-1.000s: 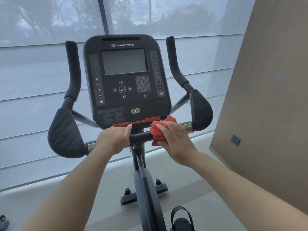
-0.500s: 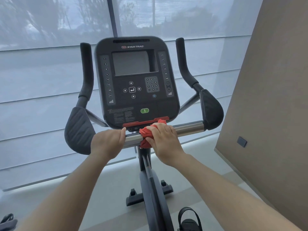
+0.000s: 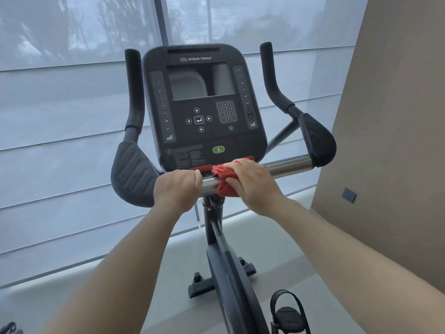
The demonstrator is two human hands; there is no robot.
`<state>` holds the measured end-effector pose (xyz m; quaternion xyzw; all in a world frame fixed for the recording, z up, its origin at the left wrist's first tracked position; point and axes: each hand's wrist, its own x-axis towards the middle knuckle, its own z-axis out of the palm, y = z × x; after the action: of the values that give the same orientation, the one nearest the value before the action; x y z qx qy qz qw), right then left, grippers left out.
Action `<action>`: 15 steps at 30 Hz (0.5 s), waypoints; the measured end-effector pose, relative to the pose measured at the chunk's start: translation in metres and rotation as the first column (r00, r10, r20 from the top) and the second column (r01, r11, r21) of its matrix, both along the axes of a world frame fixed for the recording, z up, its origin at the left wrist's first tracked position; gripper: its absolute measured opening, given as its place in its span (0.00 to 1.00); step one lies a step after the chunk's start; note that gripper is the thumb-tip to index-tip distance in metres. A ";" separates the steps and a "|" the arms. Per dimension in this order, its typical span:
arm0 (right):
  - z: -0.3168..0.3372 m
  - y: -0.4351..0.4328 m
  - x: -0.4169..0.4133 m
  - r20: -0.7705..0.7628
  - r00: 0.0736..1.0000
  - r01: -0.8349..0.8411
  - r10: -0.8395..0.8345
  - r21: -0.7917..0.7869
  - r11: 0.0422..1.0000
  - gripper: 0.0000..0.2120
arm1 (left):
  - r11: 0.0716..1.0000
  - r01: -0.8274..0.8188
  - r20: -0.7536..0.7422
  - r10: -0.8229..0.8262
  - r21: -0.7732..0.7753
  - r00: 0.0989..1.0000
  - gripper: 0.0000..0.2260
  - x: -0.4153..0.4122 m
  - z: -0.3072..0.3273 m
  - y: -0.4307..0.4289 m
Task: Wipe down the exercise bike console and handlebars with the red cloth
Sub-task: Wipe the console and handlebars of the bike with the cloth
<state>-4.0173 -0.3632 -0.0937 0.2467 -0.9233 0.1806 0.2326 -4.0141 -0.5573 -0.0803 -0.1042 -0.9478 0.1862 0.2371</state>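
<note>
We judge the soft, light red cloth [image 3: 225,180] best bunched around the chrome bar [image 3: 286,167], as our right hand [image 3: 252,183] clasps it, left hand [image 3: 177,189] gripping the bar bare.

Two bare forearms enter from the near edge, uncovered from elbow to wrist, with no sleeve, watch, bracelet or glove showing. The left hand [image 3: 177,189] and the right hand [image 3: 252,186] wear no rings on the fingers in view. The nails are short and unpainted, and the forearms look smooth and unmarked.
</note>
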 end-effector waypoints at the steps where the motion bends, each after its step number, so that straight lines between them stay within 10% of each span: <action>1: 0.002 0.009 -0.004 0.002 1.000 0.011 -0.011 0.031 0.999 0.16 | 1.000 0.004 -0.002 -0.004 -0.006 1.000 0.05 0.000 0.000 -0.001; 10: -0.009 0.011 -0.010 -0.073 0.997 0.025 -0.027 -0.027 0.999 0.14 | 1.000 -0.003 -0.067 0.002 -0.012 0.998 0.09 -0.003 -0.005 0.001; 15: -0.006 0.011 -0.019 -0.090 0.996 -0.012 0.011 -0.011 1.000 0.16 | 0.973 -0.035 -0.117 0.063 0.228 0.991 0.16 -0.006 -0.009 0.003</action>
<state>-4.0365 -0.3526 -0.0997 0.2584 -0.9095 0.1758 0.2742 -4.0196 -0.5542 -0.0896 -0.0413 -0.9485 0.0892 0.3010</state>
